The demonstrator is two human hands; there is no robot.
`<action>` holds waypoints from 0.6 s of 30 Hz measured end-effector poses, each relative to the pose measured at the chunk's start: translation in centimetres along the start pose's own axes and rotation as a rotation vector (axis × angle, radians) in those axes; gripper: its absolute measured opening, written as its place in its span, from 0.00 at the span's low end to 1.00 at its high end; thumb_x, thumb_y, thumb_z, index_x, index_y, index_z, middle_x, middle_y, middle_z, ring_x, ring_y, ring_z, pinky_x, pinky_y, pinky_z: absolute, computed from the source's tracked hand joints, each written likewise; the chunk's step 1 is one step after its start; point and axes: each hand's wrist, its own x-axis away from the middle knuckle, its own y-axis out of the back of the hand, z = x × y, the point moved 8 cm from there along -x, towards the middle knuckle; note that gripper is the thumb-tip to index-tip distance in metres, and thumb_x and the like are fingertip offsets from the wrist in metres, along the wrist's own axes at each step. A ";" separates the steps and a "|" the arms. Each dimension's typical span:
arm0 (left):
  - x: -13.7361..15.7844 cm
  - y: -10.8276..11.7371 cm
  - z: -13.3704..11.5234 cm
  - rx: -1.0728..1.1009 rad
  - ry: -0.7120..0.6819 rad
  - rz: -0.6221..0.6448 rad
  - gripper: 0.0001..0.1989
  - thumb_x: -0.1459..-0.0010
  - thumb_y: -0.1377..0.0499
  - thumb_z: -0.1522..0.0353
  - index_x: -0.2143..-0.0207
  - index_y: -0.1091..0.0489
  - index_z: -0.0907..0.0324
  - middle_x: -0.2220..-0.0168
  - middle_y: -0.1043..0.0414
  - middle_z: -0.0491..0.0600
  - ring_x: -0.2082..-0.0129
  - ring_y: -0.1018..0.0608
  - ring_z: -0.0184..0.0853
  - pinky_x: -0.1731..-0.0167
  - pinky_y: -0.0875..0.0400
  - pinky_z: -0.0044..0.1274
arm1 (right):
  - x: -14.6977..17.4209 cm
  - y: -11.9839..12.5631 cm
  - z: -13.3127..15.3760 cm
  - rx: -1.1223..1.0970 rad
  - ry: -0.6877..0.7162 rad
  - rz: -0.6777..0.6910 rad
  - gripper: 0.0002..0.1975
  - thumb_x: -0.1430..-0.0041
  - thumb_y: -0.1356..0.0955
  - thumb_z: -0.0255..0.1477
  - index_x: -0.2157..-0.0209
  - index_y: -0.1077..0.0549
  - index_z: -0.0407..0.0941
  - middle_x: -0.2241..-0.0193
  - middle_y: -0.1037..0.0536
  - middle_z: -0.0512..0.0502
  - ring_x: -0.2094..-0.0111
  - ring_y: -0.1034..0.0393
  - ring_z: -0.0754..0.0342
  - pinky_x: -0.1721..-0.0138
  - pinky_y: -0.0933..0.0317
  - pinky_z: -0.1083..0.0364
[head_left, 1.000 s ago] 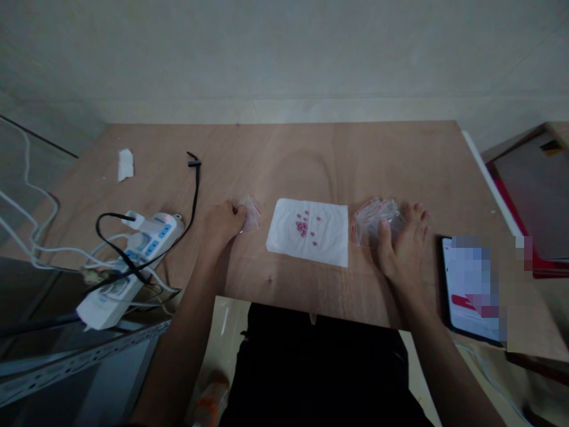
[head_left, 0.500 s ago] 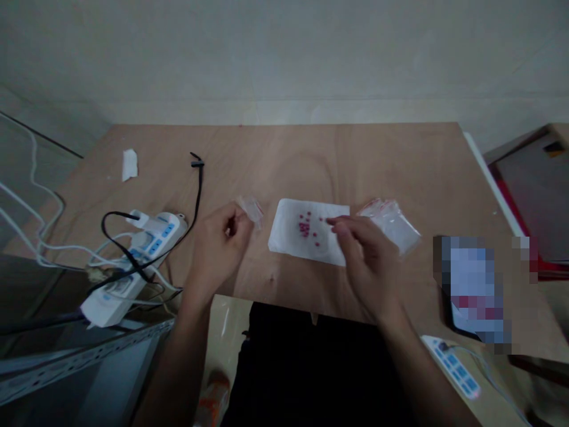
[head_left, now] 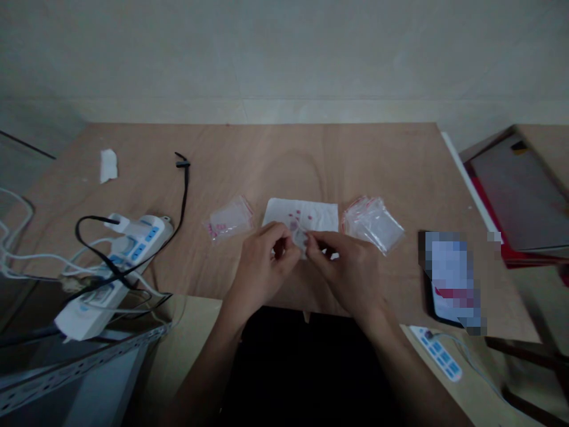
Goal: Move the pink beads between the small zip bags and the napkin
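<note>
Over the near part of a white paper sheet [head_left: 324, 214], my hands meet with fingertips close together. My left hand [head_left: 269, 255] is closed in a pinch on what looks like a small clear plastic bag [head_left: 299, 238]. My right hand [head_left: 344, 261] pinches the same bag from the other side; fine detail is blurred. Beyond the fingers, several small red beads [head_left: 297, 212] lie on the sheet, and others may be covered. Left of it rests a clear zip bag [head_left: 233, 218] with red beads inside. Several zip bags [head_left: 376, 222] with red edges lie in a pile to the right.
A white power strip [head_left: 115, 267] with tangled cables is at the table's left edge, near a black cable end [head_left: 183, 163]. A white scrap [head_left: 108, 165] lies farther back. The phone [head_left: 451, 273] is at the right; another power strip [head_left: 438, 353] sits below the table edge.
My left hand has moved right, uncovering the bag with beads. My right hand has moved left to meet it over the paper, and a small clear bag now shows between them. The view has shifted slightly.
</note>
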 end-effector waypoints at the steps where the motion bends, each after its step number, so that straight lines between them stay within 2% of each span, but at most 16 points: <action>1: 0.0 0.2 -0.1 -0.031 0.009 -0.016 0.08 0.49 0.48 0.74 0.80 0.41 0.58 0.80 0.41 0.40 0.79 0.37 0.27 0.77 0.45 0.21 | 0.1 0.8 -0.1 0.081 -0.001 -0.053 0.09 0.42 0.33 0.27 0.72 0.21 0.45 0.77 0.20 0.48 0.78 0.27 0.54 0.75 0.35 0.56; 4: 0.1 0.5 -0.8 -0.063 0.010 -0.014 0.08 0.51 0.48 0.74 0.80 0.42 0.58 0.81 0.42 0.40 0.80 0.38 0.27 0.78 0.46 0.21 | 0.3 2.2 -0.5 0.211 -0.017 -0.121 0.07 0.44 0.32 0.27 0.73 0.22 0.45 0.79 0.22 0.48 0.79 0.29 0.53 0.75 0.36 0.55; 6: 0.0 0.2 -1.3 -0.011 0.020 0.024 0.08 0.50 0.49 0.73 0.80 0.42 0.58 0.81 0.43 0.40 0.80 0.39 0.26 0.79 0.47 0.21 | 0.3 2.4 -0.6 0.126 0.016 -0.092 0.07 0.44 0.33 0.26 0.66 0.22 0.44 0.72 0.20 0.45 0.72 0.26 0.51 0.71 0.33 0.53; 7: 0.0 0.1 -1.4 0.025 0.034 0.043 0.08 0.49 0.49 0.72 0.80 0.42 0.58 0.82 0.43 0.40 0.80 0.39 0.26 0.79 0.47 0.21 | 0.3 2.2 -0.6 0.029 0.046 -0.054 0.11 0.44 0.33 0.26 0.59 0.23 0.44 0.64 0.20 0.43 0.65 0.25 0.50 0.65 0.31 0.51; 9: -0.1 -0.3 -1.6 0.096 0.060 0.081 0.09 0.47 0.51 0.71 0.80 0.42 0.58 0.82 0.44 0.40 0.80 0.39 0.27 0.79 0.47 0.21 | 0.3 1.2 -0.7 -0.214 0.096 0.081 0.23 0.43 0.31 0.28 0.45 0.31 0.47 0.47 0.26 0.42 0.49 0.29 0.47 0.51 0.33 0.46; 11: -0.2 -0.6 -1.7 0.155 0.072 0.097 0.09 0.47 0.51 0.71 0.80 0.43 0.58 0.82 0.45 0.39 0.81 0.39 0.26 0.79 0.47 0.21 | 0.5 -0.2 -1.0 -0.423 0.112 0.227 0.36 0.48 0.26 0.32 0.39 0.39 0.53 0.39 0.34 0.45 0.40 0.38 0.46 0.42 0.40 0.44; 13: -0.3 -0.8 -1.5 0.207 0.088 0.110 0.09 0.47 0.52 0.71 0.80 0.43 0.58 0.83 0.45 0.39 0.81 0.41 0.26 0.80 0.47 0.21 | 0.7 -1.2 -1.7 -0.547 0.106 0.292 0.42 0.55 0.23 0.35 0.39 0.39 0.58 0.40 0.32 0.49 0.39 0.39 0.46 0.39 0.44 0.44; 18: 0.0 -1.0 -0.6 0.327 0.171 0.134 0.11 0.47 0.52 0.71 0.82 0.44 0.58 0.84 0.47 0.39 0.83 0.43 0.25 0.81 0.49 0.22 | 0.5 -2.2 -3.6 -0.709 0.040 0.237 0.37 0.57 0.22 0.36 0.44 0.31 0.56 0.45 0.27 0.47 0.40 0.38 0.46 0.37 0.47 0.41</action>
